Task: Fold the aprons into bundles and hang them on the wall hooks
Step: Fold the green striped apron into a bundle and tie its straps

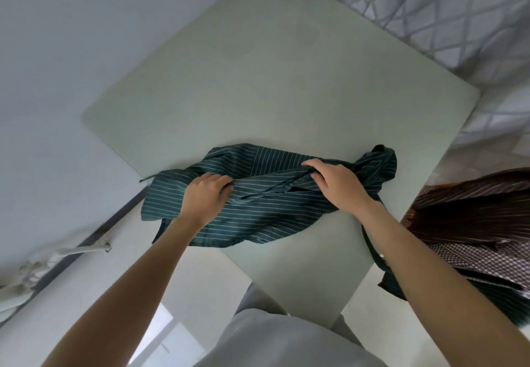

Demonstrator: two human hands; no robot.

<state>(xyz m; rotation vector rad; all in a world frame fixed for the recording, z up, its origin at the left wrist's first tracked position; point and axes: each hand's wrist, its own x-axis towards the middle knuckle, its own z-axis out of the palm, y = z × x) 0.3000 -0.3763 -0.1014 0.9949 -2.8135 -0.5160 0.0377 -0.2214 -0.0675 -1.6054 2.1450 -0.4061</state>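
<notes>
I am seeing the green striped apron [266, 203] lying crumpled across the near edge of the pale table [272, 85], part of it drooping over the side. My left hand [205, 196] is curling its fingers into a fold of the cloth, while my right hand [338, 184] is pinching a raised ridge of it. A heap of brown patterned aprons [470, 223] is lying just beside the table on my right.

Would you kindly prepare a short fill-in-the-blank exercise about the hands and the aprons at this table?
1. Both hands, the left hand and the right hand, rest on the dark green apron with thin white ____.
2. That green striped apron lies on the pale green ____, near its front edge.
3. The heap of brown patterned aprons lies to the person's ____.

Missing words: stripes; table; right
</notes>
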